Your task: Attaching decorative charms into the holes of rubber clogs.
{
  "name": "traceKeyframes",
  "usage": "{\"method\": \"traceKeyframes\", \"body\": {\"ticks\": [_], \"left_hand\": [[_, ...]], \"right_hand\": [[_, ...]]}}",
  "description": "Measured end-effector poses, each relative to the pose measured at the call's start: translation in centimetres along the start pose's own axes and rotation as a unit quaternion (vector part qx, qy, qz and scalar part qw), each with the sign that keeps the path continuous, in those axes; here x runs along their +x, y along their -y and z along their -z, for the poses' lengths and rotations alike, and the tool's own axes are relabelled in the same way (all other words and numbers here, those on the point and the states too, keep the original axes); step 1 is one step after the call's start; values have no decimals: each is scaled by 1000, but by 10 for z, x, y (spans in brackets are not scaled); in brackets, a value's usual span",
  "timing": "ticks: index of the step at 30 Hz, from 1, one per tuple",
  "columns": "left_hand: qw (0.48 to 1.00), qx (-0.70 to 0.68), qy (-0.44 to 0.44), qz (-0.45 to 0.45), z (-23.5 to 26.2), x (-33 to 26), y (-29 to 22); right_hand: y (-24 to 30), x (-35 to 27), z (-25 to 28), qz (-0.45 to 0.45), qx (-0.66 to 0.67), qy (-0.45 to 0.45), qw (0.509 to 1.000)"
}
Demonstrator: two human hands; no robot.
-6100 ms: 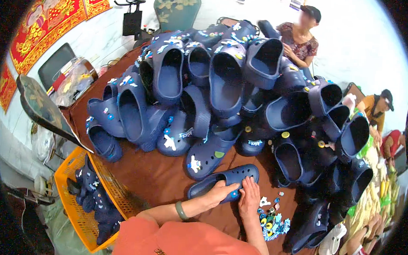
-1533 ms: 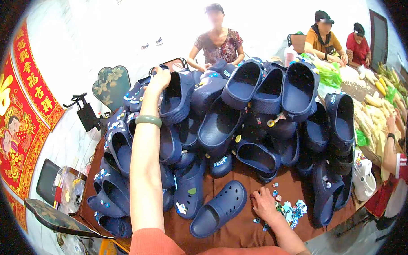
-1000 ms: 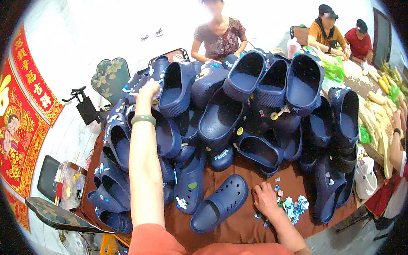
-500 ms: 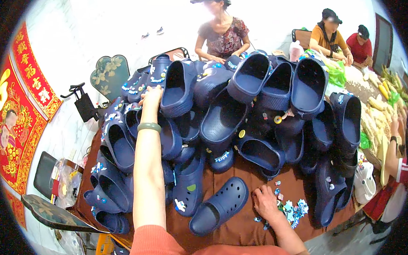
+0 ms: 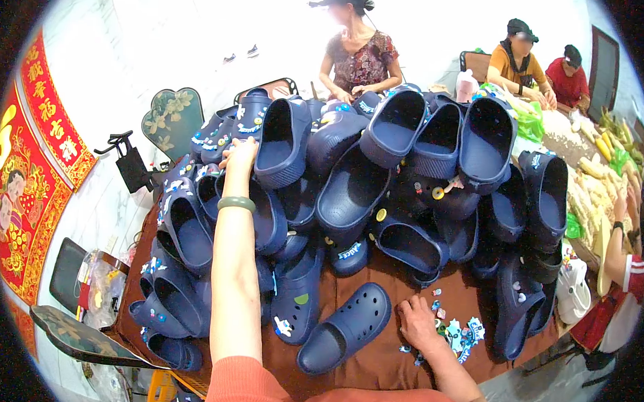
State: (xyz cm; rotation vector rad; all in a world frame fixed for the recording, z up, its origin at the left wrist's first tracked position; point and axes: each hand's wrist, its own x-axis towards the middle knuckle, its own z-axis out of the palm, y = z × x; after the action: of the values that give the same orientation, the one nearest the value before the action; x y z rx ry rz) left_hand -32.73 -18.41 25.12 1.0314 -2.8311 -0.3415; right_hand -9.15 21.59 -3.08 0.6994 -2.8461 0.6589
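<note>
- Navy rubber clogs fill the brown table (image 5: 387, 359) in a heap (image 5: 408, 168), stacked several deep and mostly tipped so their openings face me.
- My left hand (image 5: 240, 161) is stretched far out over the heap, palm down, fingers curled onto the rim of a clog (image 5: 285, 139) standing on end near the top. I cannot tell whether the fingers actually clamp it or only rest there.
- A green bangle (image 5: 236, 204) sits on that wrist, just below the hand.
- My right hand (image 5: 418, 323) lies low on the table near me, fingers together and bent down onto the cloth at the edge of a scatter of small coloured charms (image 5: 455, 335). Whether a charm is pinched under the fingertips is hidden.
- A single clog (image 5: 345, 336) lies flat on the table just left of my right hand, toe towards me, its holed top up, apart from the heap.
- Some clogs at the left of the heap already carry small bright charms on their straps and tops.
- Across the table a person in a patterned top (image 5: 359, 57) has both hands at the far side of the heap.
- Further right, two more people (image 5: 539, 67) sit at another table strewn with pale yellow and green things.
- A red and gold hanging (image 5: 25, 169) covers the wall on my left.
</note>
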Motion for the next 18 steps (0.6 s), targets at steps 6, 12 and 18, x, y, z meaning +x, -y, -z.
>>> {"method": "traceKeyframes", "body": {"ticks": [6, 12, 18], "left_hand": [[1000, 0, -18, 1, -3, 3, 3], [1000, 7, -10, -6, -2, 3, 5], [999, 5, -33, -15, -7, 9, 4]], "right_hand": [[3, -1, 6, 19, -16, 1, 1000], [5, 0, 8, 20, -6, -1, 1000], [-1, 0, -2, 17, -5, -16, 1000]]}}
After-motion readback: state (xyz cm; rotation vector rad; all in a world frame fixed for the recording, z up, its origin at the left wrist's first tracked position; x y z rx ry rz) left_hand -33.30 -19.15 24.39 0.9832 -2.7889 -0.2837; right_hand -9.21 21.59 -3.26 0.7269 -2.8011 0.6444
